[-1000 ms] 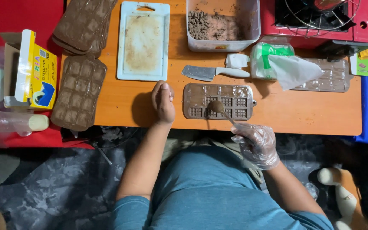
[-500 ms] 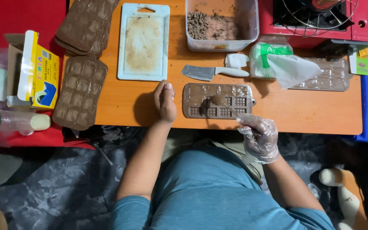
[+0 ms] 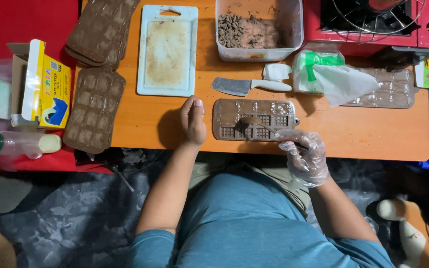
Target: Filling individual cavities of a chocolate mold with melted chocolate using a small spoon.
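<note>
Head view is showing the right hand [image 3: 305,160], gloved in clear plastic, pinching the handle of a spoon [image 3: 261,125] whose bowl is resting on the chocolate mould [image 3: 254,119] lying on the orange table [image 3: 145,124]. The left hand [image 3: 193,120], bare, is lying loosely curled and holding nothing on the table just left of the mould, not quite touching it as far as I can tell. Judging by the brown mass under the spoon, the filling of the mould is going on: some cells are looking full and smooth, others are still showing their grid. The next move is calling for a level sweep of the spoon across the open cells while the mould is being steadied. Just behind the mould a small knife [image 3: 249,86] is lying; farther behind it, a tub of chopped chocolate [image 3: 259,30] and a white cutting board [image 3: 167,49] are sitting. Well to the left of the mould, filled moulds [image 3: 95,109] are lying stacked.
</note>
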